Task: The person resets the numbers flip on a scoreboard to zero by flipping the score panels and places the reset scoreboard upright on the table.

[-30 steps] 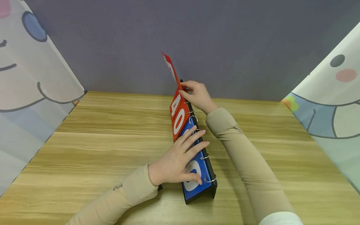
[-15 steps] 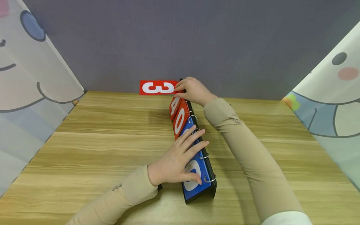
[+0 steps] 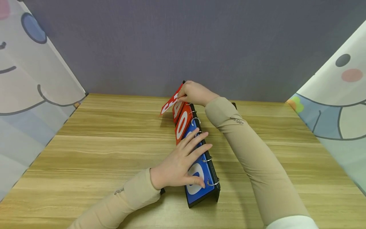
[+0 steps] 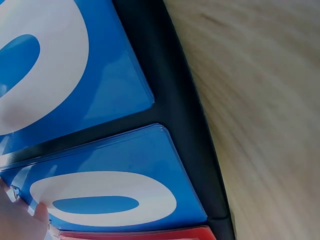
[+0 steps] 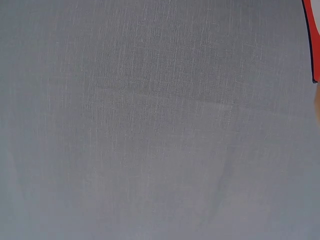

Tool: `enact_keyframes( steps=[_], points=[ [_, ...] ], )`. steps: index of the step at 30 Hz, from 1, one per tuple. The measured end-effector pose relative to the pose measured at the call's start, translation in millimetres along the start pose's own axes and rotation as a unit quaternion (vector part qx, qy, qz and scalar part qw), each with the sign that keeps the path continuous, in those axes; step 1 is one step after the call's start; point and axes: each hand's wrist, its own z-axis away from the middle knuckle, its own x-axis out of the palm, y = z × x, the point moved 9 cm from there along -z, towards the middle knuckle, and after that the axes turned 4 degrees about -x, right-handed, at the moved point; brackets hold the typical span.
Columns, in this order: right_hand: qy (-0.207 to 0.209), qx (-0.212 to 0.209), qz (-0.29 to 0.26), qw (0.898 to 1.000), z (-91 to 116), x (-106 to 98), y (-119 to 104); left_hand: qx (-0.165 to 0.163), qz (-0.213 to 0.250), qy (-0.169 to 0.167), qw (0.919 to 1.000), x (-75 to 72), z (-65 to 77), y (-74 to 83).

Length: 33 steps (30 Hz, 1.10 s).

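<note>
A black tabletop flip scoreboard (image 3: pixel 212 167) with ringed number cards stands tent-like on the table. My left hand (image 3: pixel 180 165) lies with spread fingers over its blue 0 cards (image 3: pixel 197 191), hiding part of them. At the far end, my right hand (image 3: pixel 197 93) pinches a red 3 card (image 3: pixel 168 107) near its ring edge; the card slants down to the left. Beside it are a red 4 card (image 3: pixel 176 112), partly covered, and a red 0 card (image 3: pixel 182 125). In the left wrist view, fingertips (image 4: pixel 25 220) touch a blue 0 card (image 4: pixel 155 150). The right wrist view catches only a red card's corner (image 5: pixel 313 50).
The wooden table (image 3: pixel 114 133) extends on both sides of the scoreboard. A grey wall (image 3: pixel 183 41) rises behind the far edge, with cartoon-printed panels left and right. A small black piece (image 3: pixel 234 105) shows behind the right sleeve, another (image 3: pixel 162 190) by the left cuff.
The red 3 card has swung from upright, through level, down to the left towards the red 4 card. My right hand has turned down with it; my left hand has stayed put.
</note>
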Motion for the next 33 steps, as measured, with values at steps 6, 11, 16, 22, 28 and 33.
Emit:
enact_keyframes(
  steps=[6, 11, 16, 22, 28, 33],
  points=[
    [0.013, 0.026, -0.059, 0.998, 2, 1, 9, -0.003, 0.000, -0.004, 1.0000, 0.6, 0.5, -0.8],
    [0.089, 0.076, -0.222, 0.968, 18, 2, 28, -0.002, 0.003, -0.009, 1.0000, 1.6, -0.2, 0.8],
    [0.238, 0.118, -0.444, 0.856, 44, 7, 55, 0.005, 0.001, -0.010, 0.9999, 3.2, -2.0, 3.7],
    [0.291, 0.218, -0.649, 0.669, 67, 46, 81, 0.009, 0.005, -0.005, 0.9999, 1.7, -2.8, 4.7],
    [0.204, 0.279, -0.724, 0.597, 70, 87, 78, 0.001, 0.008, -0.008, 0.9999, 0.8, -2.3, 2.3],
    [0.193, 0.279, -0.746, 0.573, 72, 101, 74, 0.000, 0.007, -0.009, 0.9999, 1.8, -1.1, 2.1]
  ],
)
